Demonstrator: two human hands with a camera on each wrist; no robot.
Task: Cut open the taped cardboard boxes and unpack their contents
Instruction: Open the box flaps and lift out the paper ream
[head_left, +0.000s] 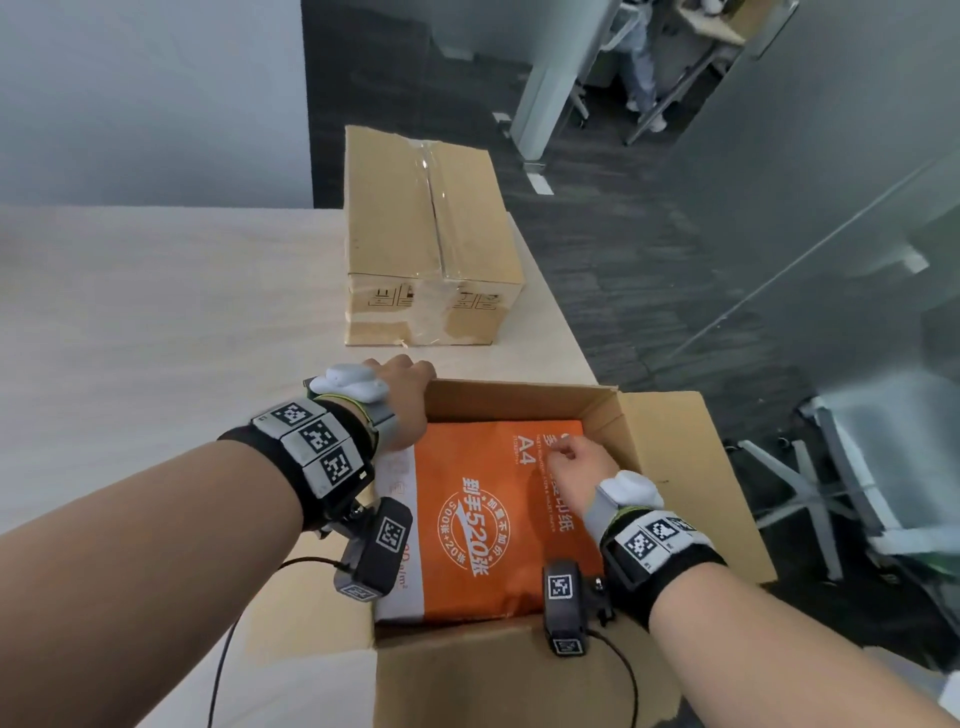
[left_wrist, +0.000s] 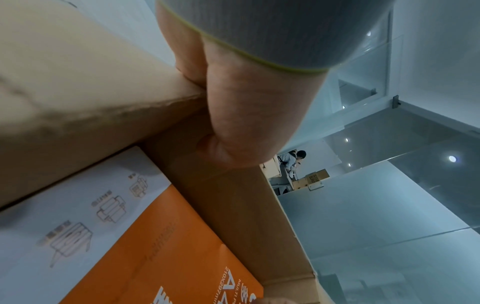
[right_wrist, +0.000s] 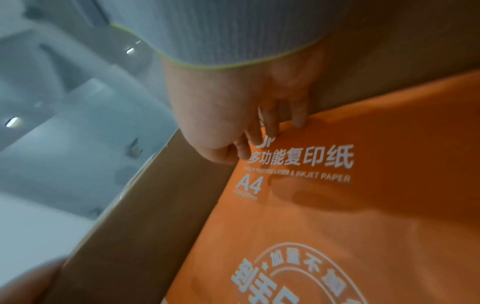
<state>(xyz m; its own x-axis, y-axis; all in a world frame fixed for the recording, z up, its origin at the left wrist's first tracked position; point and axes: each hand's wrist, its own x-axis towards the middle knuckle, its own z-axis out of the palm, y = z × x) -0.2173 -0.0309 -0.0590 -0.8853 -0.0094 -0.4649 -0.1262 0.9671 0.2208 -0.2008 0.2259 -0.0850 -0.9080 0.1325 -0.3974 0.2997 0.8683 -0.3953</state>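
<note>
An open cardboard box (head_left: 670, 467) stands at the table's near right corner, flaps folded outward. Inside lies an orange A4 paper ream (head_left: 483, 525), label up. My left hand (head_left: 402, 382) grips the box's far left corner; in the left wrist view the left hand (left_wrist: 246, 113) has its thumb on the inner wall (left_wrist: 246, 216) above the ream (left_wrist: 168, 257). My right hand (head_left: 571, 454) reaches into the box. Its fingertips (right_wrist: 298, 121) touch the far edge of the ream (right_wrist: 363, 205) beside the box wall (right_wrist: 142, 205). A second box (head_left: 431, 234), taped shut, sits further back.
The pale wooden table (head_left: 156, 312) stretches left of both boxes, and its right edge runs just beside them. Dark carpet lies beyond, with a white-framed chair (head_left: 857, 493) at the right. A glass partition and a distant person (head_left: 639, 62) are at the back.
</note>
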